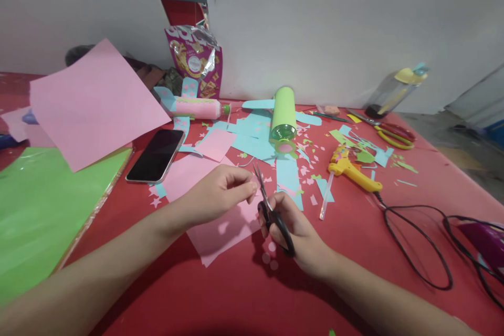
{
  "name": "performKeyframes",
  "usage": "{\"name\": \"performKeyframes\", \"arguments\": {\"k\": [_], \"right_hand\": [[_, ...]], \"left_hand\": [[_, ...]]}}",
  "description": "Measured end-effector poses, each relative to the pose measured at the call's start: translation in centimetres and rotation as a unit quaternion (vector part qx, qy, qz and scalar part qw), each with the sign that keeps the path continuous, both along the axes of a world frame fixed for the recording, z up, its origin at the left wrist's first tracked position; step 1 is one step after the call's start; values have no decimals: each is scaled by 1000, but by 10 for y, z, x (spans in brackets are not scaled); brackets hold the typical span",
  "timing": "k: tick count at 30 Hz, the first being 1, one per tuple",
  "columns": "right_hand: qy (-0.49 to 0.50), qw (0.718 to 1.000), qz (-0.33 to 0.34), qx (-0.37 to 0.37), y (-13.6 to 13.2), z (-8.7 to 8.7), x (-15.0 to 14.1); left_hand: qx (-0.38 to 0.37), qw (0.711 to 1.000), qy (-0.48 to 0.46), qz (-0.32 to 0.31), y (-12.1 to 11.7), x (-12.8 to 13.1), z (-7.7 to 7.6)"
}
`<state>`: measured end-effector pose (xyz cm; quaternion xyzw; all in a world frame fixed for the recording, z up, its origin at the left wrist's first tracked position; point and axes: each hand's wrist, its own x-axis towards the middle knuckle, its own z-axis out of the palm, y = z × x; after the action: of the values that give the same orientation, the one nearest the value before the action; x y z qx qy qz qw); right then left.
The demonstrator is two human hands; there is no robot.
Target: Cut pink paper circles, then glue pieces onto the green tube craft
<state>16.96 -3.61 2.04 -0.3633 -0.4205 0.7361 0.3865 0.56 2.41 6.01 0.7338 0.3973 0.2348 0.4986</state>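
My right hand (295, 231) grips a pair of black-handled scissors (282, 231), its fingers in the loops and the narrow blades pointing up and away. Close to the blade tips, my left hand (220, 191) is closed in a pinch. Whatever it holds, if anything, is too small to make out. Beneath both hands lie pink paper sheets (208, 241) on the red table. A few small pink paper dots (272, 264) are near the scissors' handles. Beyond the hands lies a green-wrapped bottle (284, 110) with blue paper wings.
A pink-wrapped bottle (200, 108), a phone (156, 156) and a snack bag (197, 60) are at the back left. Paper scraps (287, 168) litter the middle. A yellow glue gun (354, 172) with its cord, red-yellow scissors (394, 134) and a clear bottle (397, 92) are on the right.
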Motion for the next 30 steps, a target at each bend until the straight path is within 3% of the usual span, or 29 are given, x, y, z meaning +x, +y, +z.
{"name": "performKeyframes", "arguments": {"k": [5, 11, 15, 24, 30], "right_hand": [[-37, 996, -70, 40, 5, 3, -1], [-21, 991, -127, 23, 7, 0, 0], [-23, 991, -127, 38, 8, 2, 0], [-6, 994, -97, 49, 7, 1, -1], [-39, 988, -143, 33, 8, 1, -2]], "left_hand": [[-36, 999, 6, -20, 1, 0, -1], [-64, 985, 59, -151, -1, 2, -2], [-59, 975, 93, -192, -2, 3, -7], [-70, 966, 109, -224, -4, 3, -9], [-56, 967, 115, -219, 0, 2, -10]]}}
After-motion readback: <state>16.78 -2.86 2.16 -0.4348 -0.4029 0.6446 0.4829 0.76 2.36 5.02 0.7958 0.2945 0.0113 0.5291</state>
